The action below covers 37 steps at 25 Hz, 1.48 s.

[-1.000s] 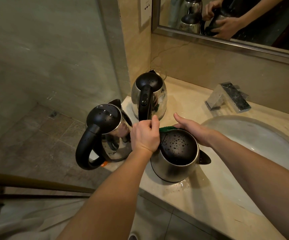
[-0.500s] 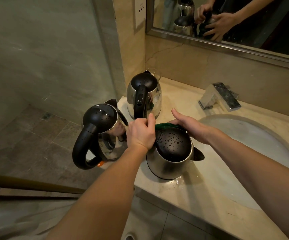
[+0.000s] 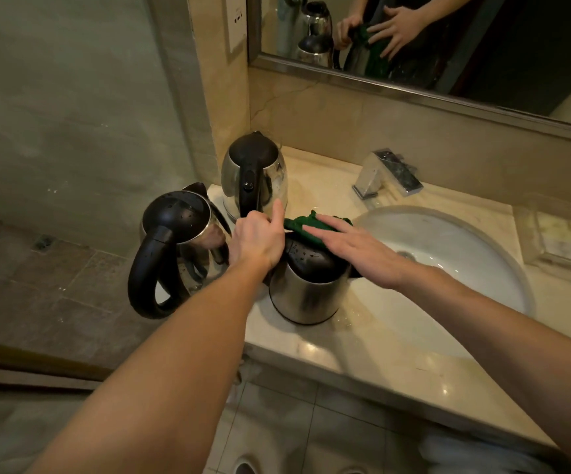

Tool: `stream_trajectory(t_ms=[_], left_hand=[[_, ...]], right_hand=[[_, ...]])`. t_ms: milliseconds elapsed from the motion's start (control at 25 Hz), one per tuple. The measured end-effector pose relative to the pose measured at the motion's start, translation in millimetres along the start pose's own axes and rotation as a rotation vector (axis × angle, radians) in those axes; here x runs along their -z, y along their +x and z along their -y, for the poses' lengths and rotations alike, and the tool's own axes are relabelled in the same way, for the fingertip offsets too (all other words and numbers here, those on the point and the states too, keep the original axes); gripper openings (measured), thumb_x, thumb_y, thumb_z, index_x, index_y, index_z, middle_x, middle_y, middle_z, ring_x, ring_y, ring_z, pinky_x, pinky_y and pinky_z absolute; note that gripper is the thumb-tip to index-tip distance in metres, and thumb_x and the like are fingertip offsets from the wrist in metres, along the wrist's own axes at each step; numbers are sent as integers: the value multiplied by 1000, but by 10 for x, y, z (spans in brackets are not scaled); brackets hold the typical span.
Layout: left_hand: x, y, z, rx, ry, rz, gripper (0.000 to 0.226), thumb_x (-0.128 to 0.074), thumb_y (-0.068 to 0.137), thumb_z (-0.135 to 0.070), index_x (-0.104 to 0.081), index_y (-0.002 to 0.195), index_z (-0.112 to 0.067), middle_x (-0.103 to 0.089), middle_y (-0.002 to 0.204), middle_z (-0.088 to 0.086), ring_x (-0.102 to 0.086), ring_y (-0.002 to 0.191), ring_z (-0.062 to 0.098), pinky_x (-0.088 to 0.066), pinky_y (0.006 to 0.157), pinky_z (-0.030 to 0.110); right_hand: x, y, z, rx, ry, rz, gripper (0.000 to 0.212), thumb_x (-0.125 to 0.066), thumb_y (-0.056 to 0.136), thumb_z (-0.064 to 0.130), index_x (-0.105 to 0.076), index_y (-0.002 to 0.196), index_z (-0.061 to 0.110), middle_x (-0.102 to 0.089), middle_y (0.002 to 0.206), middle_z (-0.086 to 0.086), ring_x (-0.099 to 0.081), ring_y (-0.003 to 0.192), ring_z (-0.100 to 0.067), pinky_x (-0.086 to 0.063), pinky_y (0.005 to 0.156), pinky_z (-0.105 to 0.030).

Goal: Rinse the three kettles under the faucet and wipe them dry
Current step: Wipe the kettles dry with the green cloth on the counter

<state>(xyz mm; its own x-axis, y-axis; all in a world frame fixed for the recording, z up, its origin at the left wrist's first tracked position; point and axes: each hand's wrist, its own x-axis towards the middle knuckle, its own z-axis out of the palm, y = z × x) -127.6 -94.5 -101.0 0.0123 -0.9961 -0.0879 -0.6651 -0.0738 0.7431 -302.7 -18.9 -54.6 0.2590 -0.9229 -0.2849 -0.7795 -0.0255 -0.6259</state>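
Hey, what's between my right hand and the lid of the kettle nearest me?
A green cloth, flat under the right hand on that black lid, shown in the head view.

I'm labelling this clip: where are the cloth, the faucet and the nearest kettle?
cloth (image 3: pixel 303 221): head view, on its upper green fold.
faucet (image 3: pixel 369 176): head view, on its spout.
nearest kettle (image 3: pixel 306 297): head view, on its steel side.
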Motion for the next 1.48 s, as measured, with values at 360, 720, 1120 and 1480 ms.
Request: stream_trajectory(t_ms=[360, 720, 1120, 1480], left_hand=[[10, -10, -7, 17, -16, 6, 67, -25, 97, -64, -62, 70, -14, -60, 75, 6, -56, 74, 25, -39, 69, 36], [-2, -18, -14, 30, -7, -9, 68, -27, 99, -60, -62, 70, -10, -58, 71, 4, -50, 63, 15, -34, 65, 35], [-14, -29, -28, 53, -43, -23, 63, -31, 99, -60, -52, 62, -13, -58, 70, 6, -53, 67, 20, -37, 62, 36], [-18, -178, -107, 100, -60, -98, 65, -28, 102, -53, -63, 73, -6, -58, 70, 5, -58, 74, 23, -43, 72, 38]], right_hand=[[-122, -282, -42, 131, -530, 50, 61, -7, 85, 78, 2, 144, 62, 16, 156, 31, 9, 149, -31, -13, 120, -43], [-34, -102, -137, 35, -242, -15, 48, -12, 88, 76, -12, 135, 71, -6, 161, 24, -24, 144, -14, -30, 114, -41], [-44, -18, -376, -509, 960, -21, 77, -15, 90, 76, -56, 132, 26, -53, 138, 1, -43, 131, -26, -29, 113, -57], [-648, -278, -188, -517, 1474, -369, 67, -20, 94, 71, -41, 145, 33, -46, 147, 4, -37, 138, -22, -21, 116, -48]])
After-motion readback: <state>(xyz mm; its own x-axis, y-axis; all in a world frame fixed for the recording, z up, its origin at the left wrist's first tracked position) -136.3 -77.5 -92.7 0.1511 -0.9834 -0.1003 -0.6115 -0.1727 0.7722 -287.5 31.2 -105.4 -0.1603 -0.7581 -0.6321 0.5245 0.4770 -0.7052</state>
